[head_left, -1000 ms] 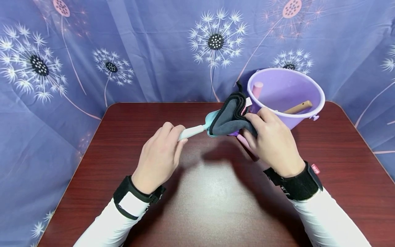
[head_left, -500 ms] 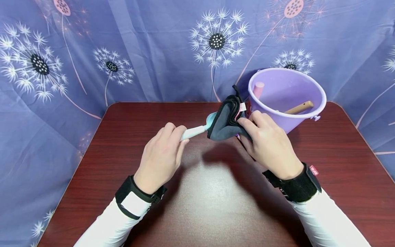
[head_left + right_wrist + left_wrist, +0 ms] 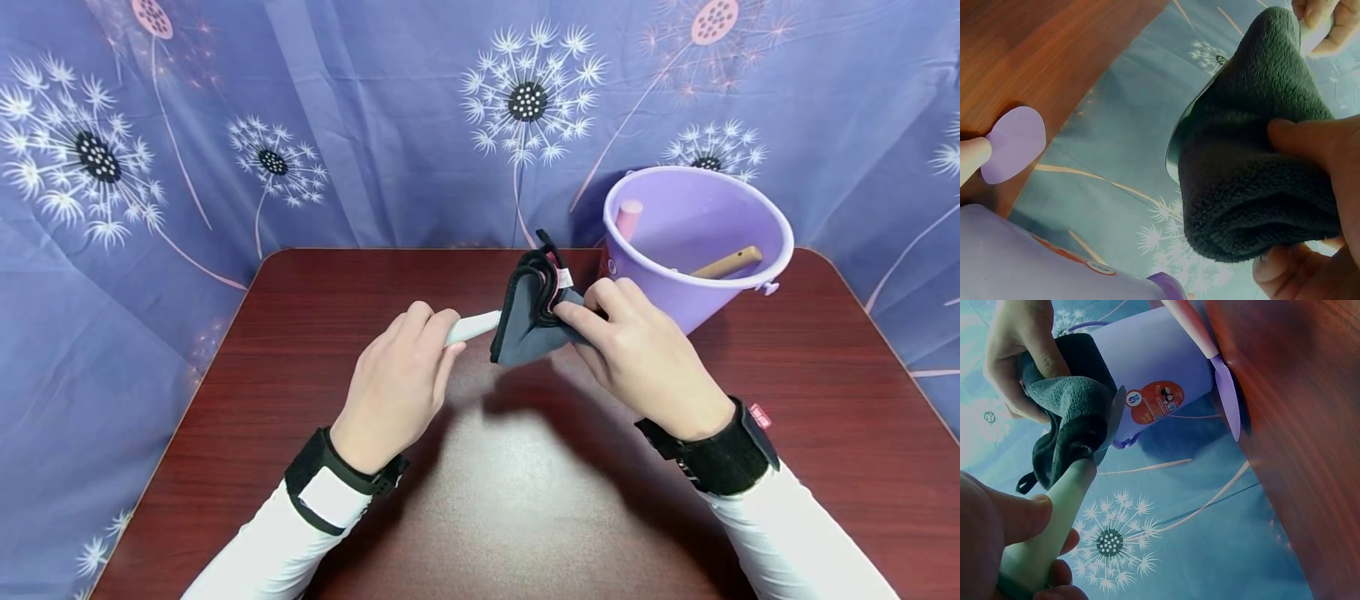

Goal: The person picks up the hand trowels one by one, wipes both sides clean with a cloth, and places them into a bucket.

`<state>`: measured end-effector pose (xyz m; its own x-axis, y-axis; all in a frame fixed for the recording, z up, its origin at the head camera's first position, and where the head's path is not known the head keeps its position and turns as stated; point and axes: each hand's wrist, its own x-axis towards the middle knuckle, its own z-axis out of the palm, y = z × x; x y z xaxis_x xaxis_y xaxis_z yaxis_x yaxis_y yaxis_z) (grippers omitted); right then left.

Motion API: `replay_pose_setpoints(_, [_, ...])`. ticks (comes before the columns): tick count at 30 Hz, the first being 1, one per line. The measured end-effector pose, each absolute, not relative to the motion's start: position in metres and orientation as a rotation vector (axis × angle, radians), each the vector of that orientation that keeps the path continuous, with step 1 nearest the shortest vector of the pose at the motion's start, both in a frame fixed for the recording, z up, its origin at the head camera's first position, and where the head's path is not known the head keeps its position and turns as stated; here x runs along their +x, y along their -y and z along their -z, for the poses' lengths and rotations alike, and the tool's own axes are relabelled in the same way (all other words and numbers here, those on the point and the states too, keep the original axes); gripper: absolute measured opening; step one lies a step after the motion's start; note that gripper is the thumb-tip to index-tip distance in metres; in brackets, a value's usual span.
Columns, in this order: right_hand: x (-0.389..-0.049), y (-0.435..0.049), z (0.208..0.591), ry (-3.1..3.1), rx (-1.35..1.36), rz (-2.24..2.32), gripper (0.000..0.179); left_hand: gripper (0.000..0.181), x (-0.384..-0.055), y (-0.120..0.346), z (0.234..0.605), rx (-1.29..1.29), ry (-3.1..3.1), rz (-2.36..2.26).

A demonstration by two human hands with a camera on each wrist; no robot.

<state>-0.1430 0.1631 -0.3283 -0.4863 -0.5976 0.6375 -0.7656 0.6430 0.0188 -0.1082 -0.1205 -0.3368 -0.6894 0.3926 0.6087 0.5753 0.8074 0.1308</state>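
Observation:
My left hand grips the white handle of a small shovel, thumb along it in the left wrist view. A folded dark grey cloth with black edging, a loop and a white tag lies over the blade. My right hand pinches that cloth, thumb on one side and fingers on the other. Most of the blade is hidden; its pale teal edge shows beside the cloth in the right wrist view. Both things are held above the table.
A purple bucket stands at the back right, a pink handle and a wooden handle inside it. A purple shovel with a pink handle lies on the table beside it. Behind hangs a blue dandelion-print curtain.
My right hand and the cloth have moved left and slightly toward me, along the shovel toward its handle. The teal blade, partly visible before, is now covered in the head view. My left hand has barely shifted.

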Motion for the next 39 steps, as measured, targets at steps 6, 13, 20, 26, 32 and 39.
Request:
replay_pose_setpoints(6, [-0.1436, -0.1643, 0.3279, 2.245, 1.130, -0.361, 0.030, 0.022, -0.1085, 0.1199, 0.3376, -0.725, 2.427, 0.417])
replay_pose_setpoints(13, [-0.1450, -0.1642, 0.3281, 2.251, 1.079, -0.352, 0.030, 0.022, -0.1084, 0.1201, 0.3387, -0.746, 2.441, 0.410])
replay_pose_setpoints(20, [-0.1452, -0.1657, 0.3271, 2.249, 0.947, -0.355, 0.027, 0.022, -0.1081, 0.1213, 0.3359, -0.721, 2.424, 0.421])
replay_pose_setpoints(26, [-0.1443, -0.1700, 0.3273, 2.298, 0.846, -0.372, 0.035, 0.022, -0.1082, 0.1223, 0.3340, -0.692, 2.391, 0.437])
replay_pose_setpoints(32, [-0.1439, -0.1707, 0.3281, 2.288, 0.746, -0.410, 0.031, 0.023, -0.1082, 0.1232, 0.3325, -0.661, 2.367, 0.451])
replay_pose_setpoints(39, [-0.1444, -0.1719, 0.3274, 2.290, 0.728, -0.404, 0.028, 0.023, -0.1083, 0.1242, 0.3309, -0.661, 2.379, 0.455])
